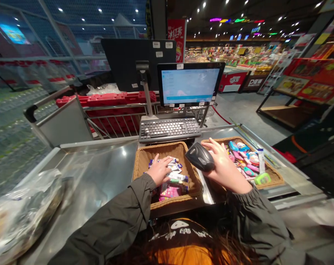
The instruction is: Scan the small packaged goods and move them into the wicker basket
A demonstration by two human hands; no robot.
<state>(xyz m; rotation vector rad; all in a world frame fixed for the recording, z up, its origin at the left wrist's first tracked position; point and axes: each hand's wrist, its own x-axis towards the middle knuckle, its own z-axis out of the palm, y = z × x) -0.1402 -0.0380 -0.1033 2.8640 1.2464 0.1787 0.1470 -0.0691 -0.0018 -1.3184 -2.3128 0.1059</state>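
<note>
A supermarket checkout with a steel tabletop [100,173] under bright store lights. The left hand [162,170] lies open, its fingers [158,159] spread and resting on wrapped snack bars [173,177] in a wicker basket [161,149]. The right hand [224,167] curls around a black handheld barcode scanner [198,156], above a second wicker basket [274,178] of colourful packets [244,160] at 2 o'clock. A keyboard [169,129] and monitor [189,84] stand at 12 o'clock; a plastic bag [23,213] lies at 8 o'clock.

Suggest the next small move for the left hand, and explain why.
Probably lift one packet toward the barcode scanner: the left hand already rests on the packets in the wicker basket, and the right hand holds the scanner just beside it.
</note>
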